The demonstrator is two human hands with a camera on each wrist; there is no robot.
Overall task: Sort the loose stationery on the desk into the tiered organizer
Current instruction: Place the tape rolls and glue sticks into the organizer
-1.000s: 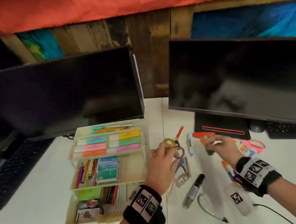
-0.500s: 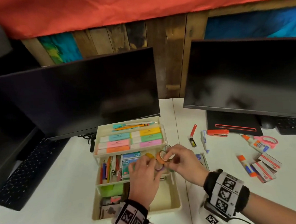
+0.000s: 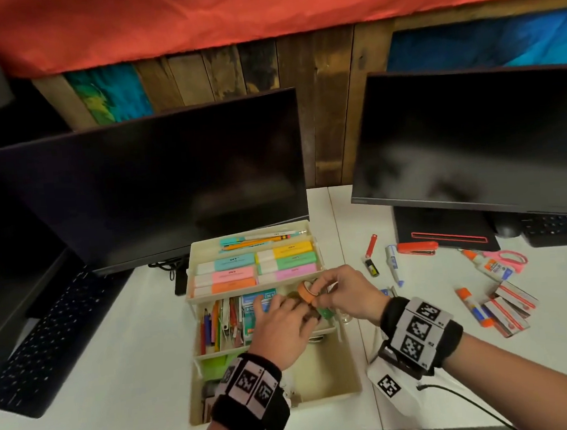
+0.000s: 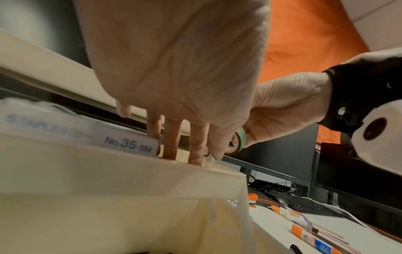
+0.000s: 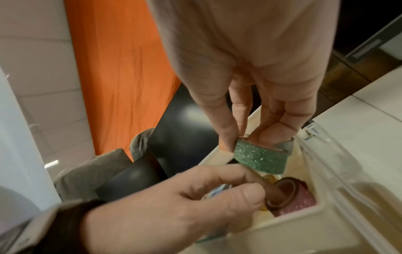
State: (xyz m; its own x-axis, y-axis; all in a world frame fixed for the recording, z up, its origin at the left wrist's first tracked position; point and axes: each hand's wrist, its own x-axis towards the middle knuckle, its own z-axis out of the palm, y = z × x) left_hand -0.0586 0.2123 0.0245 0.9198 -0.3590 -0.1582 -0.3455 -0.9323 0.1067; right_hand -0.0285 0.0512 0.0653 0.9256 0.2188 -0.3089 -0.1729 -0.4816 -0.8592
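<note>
Hands meet over the middle tier of the cream organizer [image 3: 330,329] on the white worktop [image 3: 117,354] in the head view; the right hand [image 3: 343,293] holds an orange tape roll [image 3: 305,293]. Left-wrist view: the left hand [image 4: 174,68] dips straight fingers [image 4: 196,147] into that tier beside a staples box [image 4: 130,143]. Right-wrist view: right fingers [image 5: 226,130] pinch a green glitter tape roll [image 5: 261,157], while the left hand's fingertip is hooked through a brown roll [image 5: 282,194] lying in the compartment.

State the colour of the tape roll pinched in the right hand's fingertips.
Glittery green tape roll, clearest in the right wrist view, pinched by the right hand.
</note>
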